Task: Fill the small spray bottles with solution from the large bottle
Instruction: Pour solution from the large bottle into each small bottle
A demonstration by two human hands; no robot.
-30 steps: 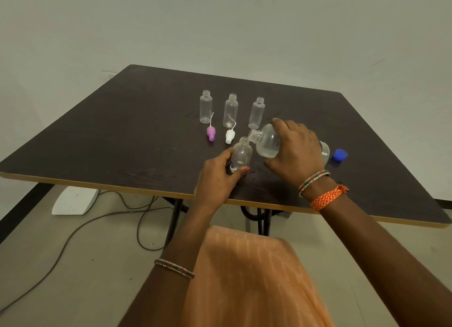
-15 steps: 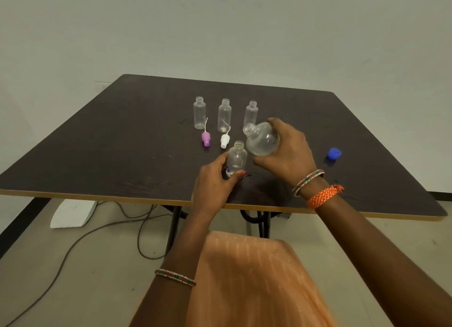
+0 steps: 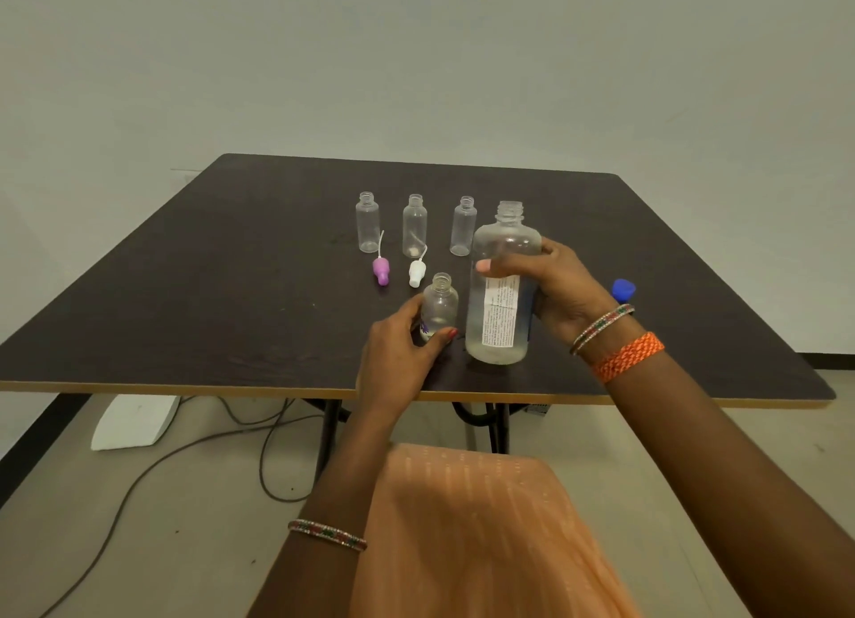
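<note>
A person sits at a dark tabletop (image 3: 208,293) that fills the middle of the frame. The right hand (image 3: 562,293) has a closed grip around the large bottle (image 3: 502,289), with the thumb across its front and the fingers curled behind it. The large bottle stands upright just right of the middle of the frame, with its bottom on or just above the tabletop; which one cannot be told. Its top is open, it has a white label with small print, and a little clear liquid sits at the bottom. The left hand (image 3: 398,354) has a closed grip on a small bottle (image 3: 439,305), with the thumb and fingers pinching its lower part. This small bottle stands upright just to the left of the large bottle, and its top is open too. Higher in the frame, three more small bottles stand in a row: the left one (image 3: 368,222), the middle one (image 3: 414,225) and the right one (image 3: 463,225). All three are open and look empty. A purple spray top (image 3: 381,270) and a white spray top (image 3: 416,273) lie on the tabletop just below the row, each with a thin tube. A blue cap (image 3: 623,289) lies to the right, behind the right wrist. The person wears bangles on both wrists, an orange band (image 3: 629,356) on the right wrist, and orange cloth (image 3: 481,534) over the lap. On the floor at the lower left there are cables (image 3: 152,469) and a white thing (image 3: 134,421).
</note>
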